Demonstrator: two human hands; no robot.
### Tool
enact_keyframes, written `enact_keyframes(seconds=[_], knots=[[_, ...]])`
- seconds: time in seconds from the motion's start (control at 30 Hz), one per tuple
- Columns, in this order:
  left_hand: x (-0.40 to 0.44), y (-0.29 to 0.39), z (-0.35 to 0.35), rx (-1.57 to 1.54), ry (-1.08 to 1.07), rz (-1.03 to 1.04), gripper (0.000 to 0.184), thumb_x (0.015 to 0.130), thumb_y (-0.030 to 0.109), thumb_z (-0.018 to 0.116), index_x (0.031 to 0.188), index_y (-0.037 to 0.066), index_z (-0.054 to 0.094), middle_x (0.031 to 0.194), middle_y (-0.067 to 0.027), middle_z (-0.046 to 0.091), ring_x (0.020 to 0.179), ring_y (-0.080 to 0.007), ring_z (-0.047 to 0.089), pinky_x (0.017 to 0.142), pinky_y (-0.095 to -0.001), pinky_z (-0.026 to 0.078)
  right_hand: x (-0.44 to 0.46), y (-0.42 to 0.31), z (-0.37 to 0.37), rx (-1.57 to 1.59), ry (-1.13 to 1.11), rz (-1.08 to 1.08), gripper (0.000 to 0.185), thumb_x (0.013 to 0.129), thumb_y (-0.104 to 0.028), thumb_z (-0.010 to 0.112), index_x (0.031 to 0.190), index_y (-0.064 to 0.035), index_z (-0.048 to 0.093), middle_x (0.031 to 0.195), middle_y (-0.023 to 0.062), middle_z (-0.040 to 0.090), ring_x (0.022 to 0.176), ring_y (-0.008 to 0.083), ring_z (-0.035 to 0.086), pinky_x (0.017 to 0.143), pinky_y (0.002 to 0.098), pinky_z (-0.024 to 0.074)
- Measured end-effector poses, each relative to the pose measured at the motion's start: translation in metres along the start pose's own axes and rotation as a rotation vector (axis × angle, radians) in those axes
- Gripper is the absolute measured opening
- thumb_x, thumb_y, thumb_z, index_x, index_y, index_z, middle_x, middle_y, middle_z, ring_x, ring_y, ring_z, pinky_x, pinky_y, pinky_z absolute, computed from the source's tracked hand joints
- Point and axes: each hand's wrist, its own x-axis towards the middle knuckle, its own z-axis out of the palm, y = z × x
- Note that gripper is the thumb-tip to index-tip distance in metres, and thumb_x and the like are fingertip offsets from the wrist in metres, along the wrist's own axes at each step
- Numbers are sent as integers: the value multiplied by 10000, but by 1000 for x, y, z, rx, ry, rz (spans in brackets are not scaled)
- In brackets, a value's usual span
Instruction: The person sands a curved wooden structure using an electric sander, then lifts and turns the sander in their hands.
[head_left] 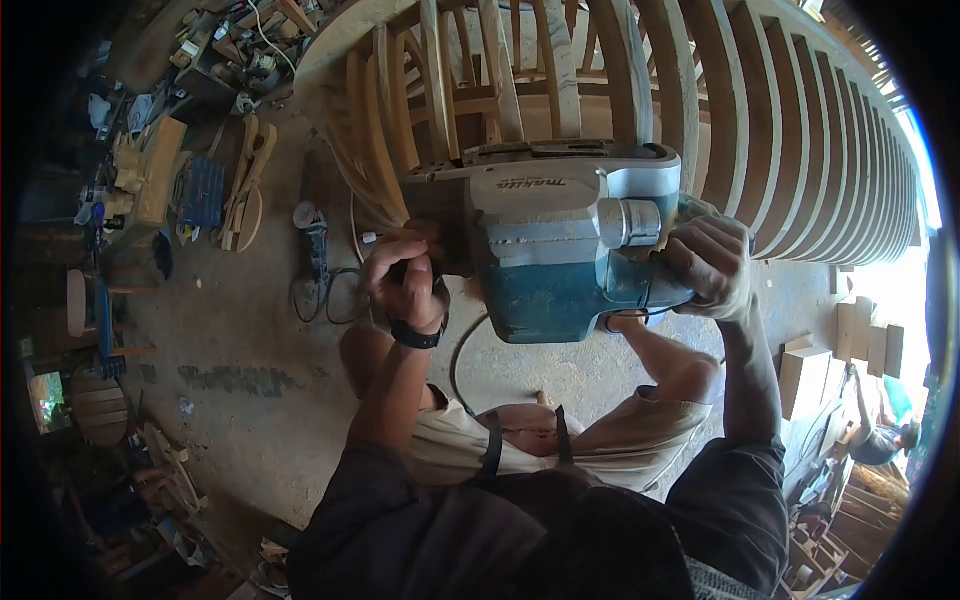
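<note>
Holding a Makita sander [540, 250] with both hands at the lower edge of a curved, slatted wooden frame [727, 120].
In the head view, the worn concrete floor [240, 310] spreads under the seated person, stained dark at left, in a cluttered workshop lit by daylight from the right. The left hand [408, 280] has its fingers curled around the sander's dark front end; the right hand [708, 262] is closed on the rear handle. The sander sits between the frame and the person's bent legs, its upper side close against the slats; whether it touches is hidden. The frame bounds the far side. Leftward, floor stretches to a corded power tool [318, 250] and wooden pieces [247, 190]; pale wooden blocks [806, 382] edge the right. A cable [456, 362] loops near the legs.
</note>
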Motion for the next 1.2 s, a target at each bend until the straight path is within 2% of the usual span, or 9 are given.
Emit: enact_keyframes(seconds=[0.27, 0.4, 0.5, 0.57, 0.63, 0.77, 0.97, 1.1, 1.2], knots=[[63, -4, 12, 100, 22, -143, 92, 837, 86, 610, 858, -3, 601, 810, -122, 626, 690, -216, 612, 624, -326, 487, 26, 29, -14, -34, 92, -3, 340, 642, -135, 754, 903, -5, 579, 692, 86, 551, 544, 250, 580, 497, 375, 446], [141, -18, 35, 761, -161, 677, 53, 750, -11, 636, 801, -20, 629, 816, -118, 654, 681, -246, 616, 616, -334, 493, 68, 61, -29, -77, 140, 97, 426, 639, -186, 807, 989, -17, 631, 783, 119, 626, 639, 289, 642, 611, 350, 517], [187, -55, 38, 830, -98, 624, 81, 735, -15, 638, 803, -17, 683, 809, -118, 675, 699, -241, 639, 611, -326, 504, 102, 107, -38, -257, 79, 49, 567, 634, -195, 823, 1145, -31, 643, 871, 142, 680, 745, 279, 692, 699, 347, 559], [212, -65, 55, 829, -77, 626, 96, 729, -17, 637, 803, -17, 698, 808, -117, 680, 708, -239, 649, 613, -321, 508, 140, 90, -59, -42, 99, 415, 280, 715, -207, 751, 913, -32, 663, 791, 150, 690, 688, 234, 663, 657, 355, 519], [234, -68, 78, -117, 67, -296, 170, 744, -21, 617, 893, -26, 698, 786, -97, 664, 726, -200, 635, 642, -293, 490, 151, 110, -66, -4, 185, 284, 298, 674, -168, 775, 900, -15, 657, 782, 151, 685, 694, 228, 656, 654, 351, 516], [270, -101, 99, -212, -9, -382, 177, 734, -10, 592, 878, -51, 688, 808, -107, 682, 756, -202, 651, 648, -282, 505, 145, 131, -86, -67, 191, 280, 326, 659, -168, 775, 919, -7, 659, 794, 129, 697, 702, 175, 650, 654, 331, 512], [233, -51, 176, -12, -21, -143, 262, 881, 204, 559, 790, -26, 646, 671, -30, 575, 559, -134, 475, 536, -274, 367, 96, 141, -105, 58, 243, 610, 302, 639, -160, 774, 901, -40, 683, 746, 69, 675, 677, 129, 619, 641, 309, 496], [212, -42, 166, 75, -112, 45, 246, 875, 198, 559, 802, -12, 662, 691, -32, 592, 558, -130, 484, 530, -271, 365, 57, 128, -98, -42, 316, 346, 345, 627, -149, 768, 945, -45, 684, 719, 70, 655, 645, 141, 610, 619, 305, 489], [187, -30, 142, 752, -247, 733, 224, 657, -89, 584, 861, -59, 672, 804, -136, 678, 766, -223, 655, 637, -286, 517, 6, 142, -88, 19, 252, 260, 489, 639, -179, 794, 1085, -35, 657, 823, 104, 679, 716, 179, 660, 676, 312, 528]])
